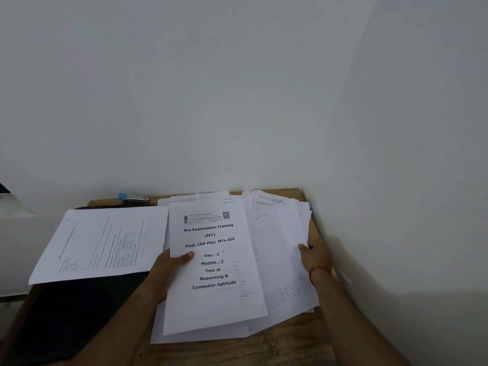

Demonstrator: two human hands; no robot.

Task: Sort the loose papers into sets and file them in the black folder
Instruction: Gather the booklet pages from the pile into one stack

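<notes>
Here the left hand (169, 270) pinches the title sheet (211, 260), thumb on top, its long axis running twelve to six. The right hand (315, 257) grips the three o'clock edge of the loose papers (280, 260) fanned on the worktop (290, 342). The black folder (79, 310) lies at nine o'clock, nearer the left hand, with one sideways sheet (100, 241) on top.

The left hand (169, 270) is holding the cover sheet (211, 299), thumb on top, over the pile (280, 233) spreading on the table (277, 350) between both hands. The right hand (315, 257) is gripping the pile's right edge. Left of the left hand, a sheet (100, 241) is resting on the folder (74, 313). Beyond that sheet, a small tool (134, 199) is sitting at the table's back edge.
</notes>
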